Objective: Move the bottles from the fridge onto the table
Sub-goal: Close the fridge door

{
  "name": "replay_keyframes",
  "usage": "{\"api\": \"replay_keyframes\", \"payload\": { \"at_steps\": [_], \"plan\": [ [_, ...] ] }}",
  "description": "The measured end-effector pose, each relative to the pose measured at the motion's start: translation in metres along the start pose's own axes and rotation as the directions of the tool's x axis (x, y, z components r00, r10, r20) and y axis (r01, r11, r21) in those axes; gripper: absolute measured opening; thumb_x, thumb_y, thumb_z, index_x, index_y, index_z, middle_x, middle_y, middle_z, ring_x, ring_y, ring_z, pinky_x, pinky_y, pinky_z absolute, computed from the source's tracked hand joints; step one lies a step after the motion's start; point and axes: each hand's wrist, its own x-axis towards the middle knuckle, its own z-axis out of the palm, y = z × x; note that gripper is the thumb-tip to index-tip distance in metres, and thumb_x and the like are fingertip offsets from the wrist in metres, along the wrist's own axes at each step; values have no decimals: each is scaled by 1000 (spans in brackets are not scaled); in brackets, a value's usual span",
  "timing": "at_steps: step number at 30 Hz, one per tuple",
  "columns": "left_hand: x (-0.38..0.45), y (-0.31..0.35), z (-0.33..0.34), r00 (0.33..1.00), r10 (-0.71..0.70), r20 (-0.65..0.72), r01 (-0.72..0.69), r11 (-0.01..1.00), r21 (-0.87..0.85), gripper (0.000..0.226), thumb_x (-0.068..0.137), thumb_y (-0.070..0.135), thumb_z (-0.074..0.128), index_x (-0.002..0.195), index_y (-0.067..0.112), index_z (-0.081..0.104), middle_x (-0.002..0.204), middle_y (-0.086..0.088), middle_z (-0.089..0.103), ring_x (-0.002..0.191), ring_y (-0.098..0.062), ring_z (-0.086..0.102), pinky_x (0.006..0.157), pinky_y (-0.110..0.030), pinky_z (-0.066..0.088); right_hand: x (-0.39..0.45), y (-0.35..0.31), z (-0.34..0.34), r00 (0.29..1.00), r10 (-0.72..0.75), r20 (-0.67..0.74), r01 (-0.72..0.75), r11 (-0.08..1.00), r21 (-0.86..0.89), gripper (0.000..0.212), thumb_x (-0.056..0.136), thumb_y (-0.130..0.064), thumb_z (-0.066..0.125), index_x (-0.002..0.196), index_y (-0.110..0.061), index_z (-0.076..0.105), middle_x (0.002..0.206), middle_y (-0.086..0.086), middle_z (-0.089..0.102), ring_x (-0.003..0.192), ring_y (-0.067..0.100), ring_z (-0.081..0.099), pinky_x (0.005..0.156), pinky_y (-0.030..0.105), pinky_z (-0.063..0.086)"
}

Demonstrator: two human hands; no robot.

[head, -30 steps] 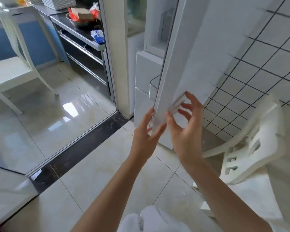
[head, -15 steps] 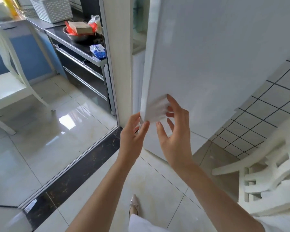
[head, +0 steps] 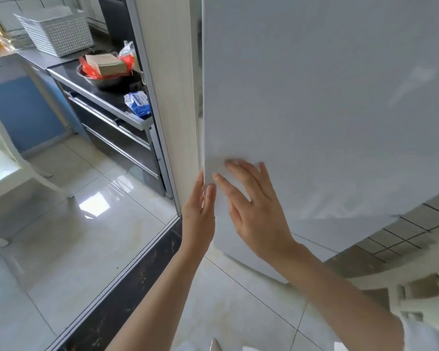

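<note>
The white fridge door [head: 314, 97] fills the upper right of the view and stands nearly flush with the cabinet, only a thin gap showing along its left edge. My right hand [head: 254, 211] lies flat on the door's front near its lower left corner, fingers straight and spread. My left hand [head: 198, 209] rests with straight fingers against the door's left edge. No bottles and no table show; the fridge's inside is hidden.
A pale door frame [head: 167, 97] stands left of the fridge, with a dark threshold strip [head: 127, 287] on the floor. Behind it are a counter [head: 102, 97] with a metal bowl [head: 104, 77], a white basket [head: 56, 31] and a white chair [head: 3, 168]. Another white chair [head: 421, 290] stands at the lower right.
The fridge door has swung from wide open to almost closed. Both hands moved with its lower left corner; my right hand went from curled round the edge to flat on the front.
</note>
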Motion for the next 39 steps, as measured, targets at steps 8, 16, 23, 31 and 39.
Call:
{"api": "replay_keyframes", "payload": {
  "at_steps": [8, 16, 23, 31, 39],
  "plan": [
    [87, -10, 24, 999, 42, 16, -41, 997, -66, 47, 100, 42, 45, 144, 40, 30, 148, 2, 46, 137, -14, 43, 112, -48, 37, 53, 66, 43, 985, -128, 117, 162, 923, -349, 47, 91, -6, 55, 137, -15, 52, 150, 9, 40, 142, 25, 32, 117, 53, 20],
    [170, -17, 51, 987, 59, 149, -60, 998, 5, 53, 100, 32, 47, 149, 27, 27, 148, 16, 36, 124, 25, 30, 94, 4, 24, 90, 127, 69, 975, -61, 213, 180, 778, -602, 51, 92, -11, 46, 142, -18, 45, 153, 3, 33, 143, 20, 28, 117, 50, 12],
    [215, -21, 79, 983, 52, 176, -61, 997, 45, 57, 98, 35, 49, 148, 34, 23, 150, 14, 39, 136, -4, 39, 110, -39, 38, 105, 161, 88, 973, 4, 231, 169, 668, -724, 53, 94, -14, 51, 145, -22, 40, 155, 0, 31, 143, 19, 29, 116, 49, 16],
    [220, -28, 88, 989, 51, 139, -61, 996, 66, 57, 96, 42, 48, 146, 44, 21, 149, 21, 39, 135, -3, 41, 109, -42, 39, 105, 175, 90, 960, -9, 279, 222, 630, -744, 62, 96, 4, 26, 149, -28, 31, 155, -9, 22, 143, 16, 23, 118, 44, 7],
    [225, -30, 88, 985, 71, 158, -83, 994, 72, 56, 98, 36, 48, 147, 40, 22, 148, 19, 41, 133, -4, 44, 107, -40, 42, 108, 173, 92, 966, -8, 257, 198, 662, -723, 55, 98, -1, 32, 147, -28, 35, 154, -10, 25, 142, 12, 28, 117, 44, 10]
  ]
}}
